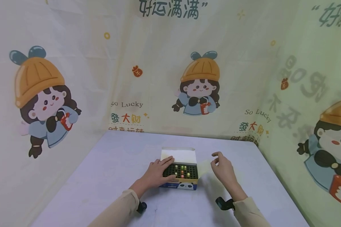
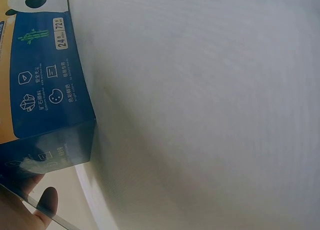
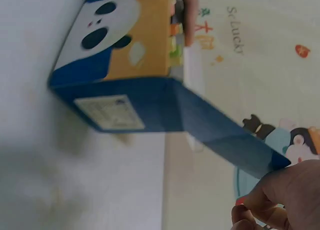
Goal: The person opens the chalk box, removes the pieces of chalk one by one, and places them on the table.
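A small blue and yellow box [image 1: 179,184] with a panda print stands open in the middle of the table, its white lid [image 1: 178,155] flipped back. Inside, a black holed tray holds several coloured pegs [image 1: 182,170]. My left hand [image 1: 159,171] lies flat on the box's left side, fingers straight across the tray's edge. My right hand [image 1: 223,168] hovers just right of the box, fingers loosely curled, holding nothing. The left wrist view shows the box's blue side [image 2: 47,85] and a fingertip [image 2: 47,202]. In the right wrist view the box [image 3: 135,55] sits beyond my right hand [image 3: 280,195].
The pale table [image 1: 116,164] is backed by cartoon-print curtains [image 1: 199,78] behind and on both sides. Black camera mounts sit on both wrists [image 1: 224,203]. The table's far edge lies just behind the box lid.
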Available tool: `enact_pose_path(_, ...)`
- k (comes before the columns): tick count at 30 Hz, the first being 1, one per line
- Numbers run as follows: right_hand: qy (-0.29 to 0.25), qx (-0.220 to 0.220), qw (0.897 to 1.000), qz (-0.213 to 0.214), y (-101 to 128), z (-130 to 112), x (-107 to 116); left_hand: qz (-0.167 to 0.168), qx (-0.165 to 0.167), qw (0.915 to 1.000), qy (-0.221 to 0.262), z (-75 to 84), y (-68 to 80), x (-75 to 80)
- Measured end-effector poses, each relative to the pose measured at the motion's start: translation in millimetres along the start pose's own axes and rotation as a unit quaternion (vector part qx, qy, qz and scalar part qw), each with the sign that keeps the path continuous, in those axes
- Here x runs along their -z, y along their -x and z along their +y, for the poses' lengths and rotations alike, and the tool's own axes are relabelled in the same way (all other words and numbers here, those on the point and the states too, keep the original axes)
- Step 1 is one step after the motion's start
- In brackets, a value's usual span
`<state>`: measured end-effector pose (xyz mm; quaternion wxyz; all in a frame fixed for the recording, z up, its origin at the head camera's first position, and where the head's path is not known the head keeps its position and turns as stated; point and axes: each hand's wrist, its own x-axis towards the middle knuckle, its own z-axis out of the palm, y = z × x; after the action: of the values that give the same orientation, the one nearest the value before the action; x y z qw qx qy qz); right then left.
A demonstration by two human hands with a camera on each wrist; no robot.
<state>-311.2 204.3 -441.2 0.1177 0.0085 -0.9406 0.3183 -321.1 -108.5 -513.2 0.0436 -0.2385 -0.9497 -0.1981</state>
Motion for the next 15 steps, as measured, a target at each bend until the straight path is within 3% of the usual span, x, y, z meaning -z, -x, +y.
enact_pose_path(7,0.007,0.022,0.999,0.043,-2.9,-23.3,4.2,0.002,-0.003,1.0,0.004,3.1,0.3,2.5)
enact_pose_path(15,0.005,0.024,1.0,0.007,5.3,-41.7,-20.7,0.003,0.0,1.0,-0.002,2.6,0.8,2.7)
